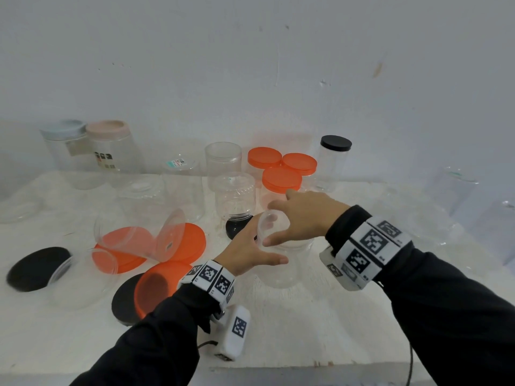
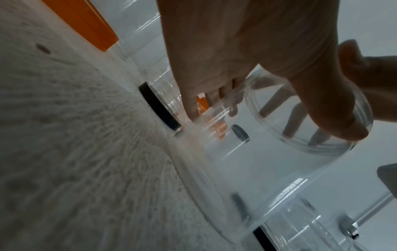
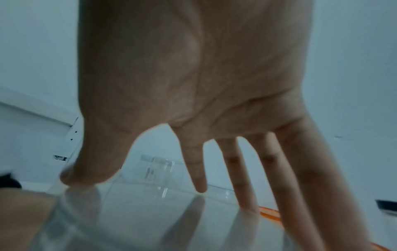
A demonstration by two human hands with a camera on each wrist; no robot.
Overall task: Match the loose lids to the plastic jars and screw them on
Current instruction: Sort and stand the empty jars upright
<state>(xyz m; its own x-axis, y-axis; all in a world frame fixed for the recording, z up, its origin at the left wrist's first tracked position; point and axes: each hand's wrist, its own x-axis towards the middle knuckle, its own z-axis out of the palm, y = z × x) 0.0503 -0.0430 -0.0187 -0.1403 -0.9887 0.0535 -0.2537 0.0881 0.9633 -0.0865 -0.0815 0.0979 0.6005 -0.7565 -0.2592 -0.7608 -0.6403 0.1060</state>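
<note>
A wide clear jar point(image 1: 287, 270) stands upright on the white table point(image 1: 306, 324), near the middle. My left hand point(image 1: 248, 252) grips its upper wall, thumb across the front and fingers round the far side. A clear lid point(image 1: 271, 228) hangs tilted over the jar's mouth. My right hand point(image 1: 301, 218) holds it from above, thumb on the near rim and spread fingers on the top. In the left wrist view the left hand point(image 2: 236, 68) wraps the jar point(image 2: 236, 169), and the lid point(image 2: 311, 122) shows the right fingers through it. In the right wrist view the fingertips point(image 3: 200, 188) rest on the lid point(image 3: 150, 212).
Loose orange lids point(image 1: 184, 240) and black lids point(image 1: 36, 268) lie at the left among clear lids and a tipped clear jar point(image 1: 78, 277). Behind my hands stand jars with orange lids point(image 1: 281, 179), a black-lidded jar point(image 1: 334, 160) and a jar on a black lid point(image 1: 237, 227). Pastel-lidded jars point(image 1: 83, 151) stand back left.
</note>
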